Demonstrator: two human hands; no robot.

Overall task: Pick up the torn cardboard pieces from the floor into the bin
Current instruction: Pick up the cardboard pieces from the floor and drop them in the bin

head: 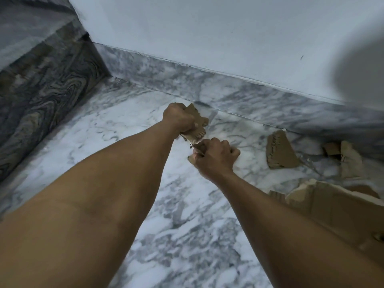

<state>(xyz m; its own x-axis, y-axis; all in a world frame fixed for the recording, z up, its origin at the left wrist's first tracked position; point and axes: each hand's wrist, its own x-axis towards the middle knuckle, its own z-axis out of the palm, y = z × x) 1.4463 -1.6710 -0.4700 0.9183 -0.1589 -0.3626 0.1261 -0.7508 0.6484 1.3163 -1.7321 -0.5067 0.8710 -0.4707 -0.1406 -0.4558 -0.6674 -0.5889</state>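
Risks, largest first. Landmark: marble skirting [259, 94] along the wall.

Large torn cardboard sheet [336, 213] lies on the marble floor [166, 204], well out from the skirting, beside the right forearm. Likely too broad and floppy for a one-hand lift; may fold or drag smaller scraps with it.

Triangular cardboard piece [280, 151] lies flat just below the skirting; further scraps [351, 161] sit beyond it. Flat on smooth marble, so fingers may slide off the edges.

Left hand [176, 118] has its grip curled tight round a bundle of torn cardboard [197, 123], held above the floor near the skirting. Bundle looks full; adding more could spill pieces.

Right hand [214, 159] has its grip closed, pinching a small cardboard scrap [197, 147] just under the bundle. Handing it over could drop it.

Hard to make out: no bin in view, so carry distance is unknown. The blurred grey shape [361, 65] above the skirting is unidentifiable. The large sheet is cut off at the frame edge. Motion blur throughout.
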